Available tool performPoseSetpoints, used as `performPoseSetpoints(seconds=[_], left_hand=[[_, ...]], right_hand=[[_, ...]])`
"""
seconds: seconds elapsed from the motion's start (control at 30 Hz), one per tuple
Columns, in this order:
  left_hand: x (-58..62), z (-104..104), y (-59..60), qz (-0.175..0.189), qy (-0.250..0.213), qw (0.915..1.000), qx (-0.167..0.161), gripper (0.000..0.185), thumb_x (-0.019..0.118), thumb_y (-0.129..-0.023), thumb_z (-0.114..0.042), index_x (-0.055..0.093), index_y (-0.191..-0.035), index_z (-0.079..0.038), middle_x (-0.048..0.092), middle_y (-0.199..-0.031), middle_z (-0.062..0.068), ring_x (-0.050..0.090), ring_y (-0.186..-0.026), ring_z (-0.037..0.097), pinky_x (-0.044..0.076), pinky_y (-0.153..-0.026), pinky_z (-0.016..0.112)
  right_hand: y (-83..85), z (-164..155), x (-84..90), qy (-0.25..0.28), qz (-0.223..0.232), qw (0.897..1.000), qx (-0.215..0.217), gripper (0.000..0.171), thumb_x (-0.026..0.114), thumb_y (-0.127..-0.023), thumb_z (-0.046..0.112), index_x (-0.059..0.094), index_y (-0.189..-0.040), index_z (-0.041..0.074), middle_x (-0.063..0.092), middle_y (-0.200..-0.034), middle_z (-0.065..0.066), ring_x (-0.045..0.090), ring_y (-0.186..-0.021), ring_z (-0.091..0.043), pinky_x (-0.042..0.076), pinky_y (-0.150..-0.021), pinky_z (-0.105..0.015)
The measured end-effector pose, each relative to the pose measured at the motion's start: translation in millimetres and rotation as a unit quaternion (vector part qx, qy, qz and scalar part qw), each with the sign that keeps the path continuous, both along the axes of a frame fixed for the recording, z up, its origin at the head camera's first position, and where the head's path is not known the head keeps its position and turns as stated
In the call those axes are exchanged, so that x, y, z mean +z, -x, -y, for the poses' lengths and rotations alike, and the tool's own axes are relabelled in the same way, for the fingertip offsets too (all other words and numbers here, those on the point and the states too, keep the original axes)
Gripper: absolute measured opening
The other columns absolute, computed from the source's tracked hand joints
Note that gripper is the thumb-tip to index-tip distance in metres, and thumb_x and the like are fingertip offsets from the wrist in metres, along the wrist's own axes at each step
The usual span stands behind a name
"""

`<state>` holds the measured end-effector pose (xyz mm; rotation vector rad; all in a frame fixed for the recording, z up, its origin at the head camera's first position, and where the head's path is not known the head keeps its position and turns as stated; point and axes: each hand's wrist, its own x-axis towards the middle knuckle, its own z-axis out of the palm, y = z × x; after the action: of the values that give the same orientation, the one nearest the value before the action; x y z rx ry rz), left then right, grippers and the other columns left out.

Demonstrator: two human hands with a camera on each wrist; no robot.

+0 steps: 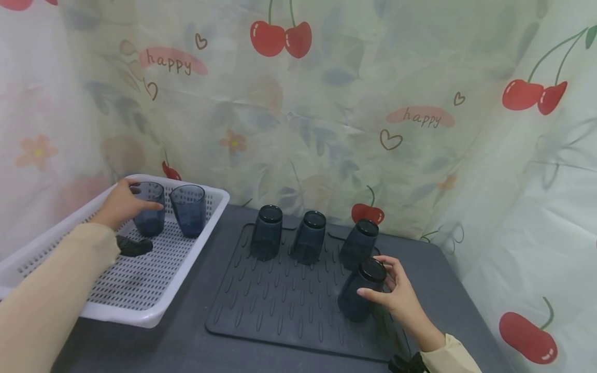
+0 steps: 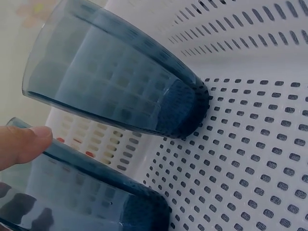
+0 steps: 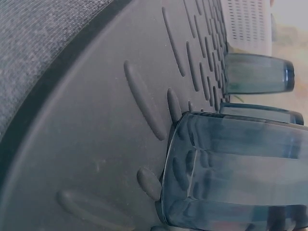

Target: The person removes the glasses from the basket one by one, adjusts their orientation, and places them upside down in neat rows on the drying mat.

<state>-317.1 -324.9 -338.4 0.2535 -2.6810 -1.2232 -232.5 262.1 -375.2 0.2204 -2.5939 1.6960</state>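
Note:
Several dark blue see-through cups are in view. Two stand upright in a white perforated basket (image 1: pixel 140 290) at the left. My left hand (image 1: pixel 135 199) grips the left cup (image 1: pixel 150 215), thumb across its front; the thumb (image 2: pixel 24 144) presses that cup (image 2: pixel 72 192) in the left wrist view. The second upright cup (image 1: pixel 188 210) (image 2: pixel 120 86) stands just beside it. On the dark ribbed mat (image 1: pixel 280 300), my right hand (image 1: pixel 375 277) holds an upside-down cup (image 1: pixel 359 295) (image 3: pixel 231 173) near the right edge.
Three more upside-down cups (image 1: pixel 267 232) (image 1: pixel 309 237) (image 1: pixel 358 243) stand in a row at the back of the mat. The mat and basket rest on a grey table (image 1: pixel 177 347). A cherry-print curtain (image 1: pixel 326 103) closes off the back and sides.

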Motion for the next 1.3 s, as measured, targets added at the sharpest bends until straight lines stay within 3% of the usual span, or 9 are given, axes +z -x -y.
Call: performPoseSetpoints(seconds=[0.1, 0.27, 0.33, 0.5, 0.6, 0.9, 0.97, 1.17, 1.3], left_hand=[[0.4, 0, -0.2, 0.004, 0.002, 1.0, 0.001, 0.102, 0.075, -0.081, -0.024, 0.007, -0.147, 0.013, 0.026, -0.143, 0.042, 0.03, -0.129, 0.058, 0.03, -0.103, 0.068], [1.6, -2, -0.3, 0.01, 0.004, 0.9999, 0.007, 0.102, 0.076, -0.081, -0.025, 0.008, -0.147, 0.013, 0.027, -0.143, 0.041, 0.03, -0.128, 0.058, 0.03, -0.103, 0.068], [2.6, -3, -0.6, 0.011, 0.005, 0.9999, 0.009, 0.102, 0.076, -0.08, -0.024, 0.008, -0.147, 0.013, 0.028, -0.142, 0.041, 0.031, -0.128, 0.058, 0.031, -0.103, 0.068], [6.5, -4, -3.0, 0.012, 0.012, 0.9998, 0.008, 0.1, 0.075, -0.08, -0.024, 0.01, -0.146, 0.015, 0.029, -0.141, 0.042, 0.032, -0.126, 0.058, 0.032, -0.103, 0.067], [8.6, -4, -5.3, 0.016, 0.014, 0.9997, 0.007, 0.101, 0.076, -0.08, -0.026, 0.011, -0.145, 0.015, 0.03, -0.141, 0.042, 0.032, -0.126, 0.058, 0.032, -0.103, 0.067], [13.8, 2, -12.7, 0.034, 0.023, 0.9989, 0.02, 0.098, 0.076, -0.08, -0.024, 0.014, -0.143, 0.02, 0.031, -0.137, 0.044, 0.035, -0.122, 0.058, 0.036, -0.099, 0.066], [15.5, 3, -14.3, 0.035, 0.021, 0.9989, 0.022, 0.097, 0.075, -0.08, -0.023, 0.015, -0.142, 0.021, 0.031, -0.137, 0.045, 0.036, -0.121, 0.058, 0.036, -0.099, 0.067], [22.0, 6, -17.6, 0.04, 0.016, 0.999, 0.012, 0.099, 0.075, -0.081, -0.025, 0.012, -0.143, 0.021, 0.031, -0.136, 0.045, 0.036, -0.12, 0.058, 0.038, -0.097, 0.066], [29.5, 4, -19.6, 0.044, 0.018, 0.9988, 0.011, 0.1, 0.074, -0.081, -0.027, 0.012, -0.144, 0.019, 0.03, -0.138, 0.045, 0.034, -0.123, 0.058, 0.038, -0.098, 0.065]], right_hand=[[0.2, 0, -0.1, -0.003, 0.0, 1.0, 0.0, 0.08, 0.083, -0.076, 0.012, 0.035, -0.14, 0.017, 0.045, -0.13, -0.007, 0.053, -0.115, 0.0, 0.05, -0.092, -0.036], [0.7, 0, -0.5, -0.004, -0.002, 1.0, -0.001, 0.081, 0.083, -0.075, 0.012, 0.034, -0.14, 0.016, 0.045, -0.131, -0.007, 0.047, -0.13, -0.025, 0.048, -0.096, -0.041], [0.9, 0, -0.5, -0.004, -0.004, 1.0, -0.001, 0.081, 0.083, -0.076, 0.012, 0.034, -0.14, 0.015, 0.045, -0.131, -0.007, 0.048, -0.129, -0.023, 0.048, -0.095, -0.041], [1.7, -1, -0.8, -0.008, -0.009, 1.0, 0.001, 0.081, 0.083, -0.075, 0.011, 0.034, -0.14, 0.016, 0.046, -0.129, -0.007, 0.053, -0.112, 0.004, 0.049, -0.094, -0.038], [2.4, -1, -0.7, -0.012, -0.012, 1.0, -0.001, 0.08, 0.083, -0.075, 0.011, 0.035, -0.139, 0.016, 0.047, -0.128, -0.008, 0.053, -0.107, 0.009, 0.048, -0.095, -0.039], [2.0, 1, 5.0, -0.027, -0.02, 0.999, 0.002, 0.077, 0.083, -0.075, 0.009, 0.036, -0.137, 0.014, 0.047, -0.129, -0.012, 0.053, -0.112, -0.015, 0.047, -0.093, -0.04], [1.6, 2, 6.7, -0.031, -0.022, 0.999, 0.005, 0.077, 0.083, -0.075, 0.009, 0.037, -0.136, 0.013, 0.047, -0.129, -0.013, 0.051, -0.114, -0.019, 0.044, -0.098, -0.044], [1.3, 0, 10.5, -0.047, -0.017, 0.999, 0.011, 0.077, 0.083, -0.075, 0.012, 0.038, -0.137, 0.013, 0.039, -0.139, -0.014, 0.038, -0.13, -0.033, 0.017, -0.114, -0.062], [0.9, -2, 12.6, -0.06, -0.011, 0.998, 0.008, 0.077, 0.083, -0.075, 0.015, 0.039, -0.138, 0.015, 0.035, -0.143, -0.013, 0.034, -0.135, -0.033, 0.015, -0.115, -0.063]])
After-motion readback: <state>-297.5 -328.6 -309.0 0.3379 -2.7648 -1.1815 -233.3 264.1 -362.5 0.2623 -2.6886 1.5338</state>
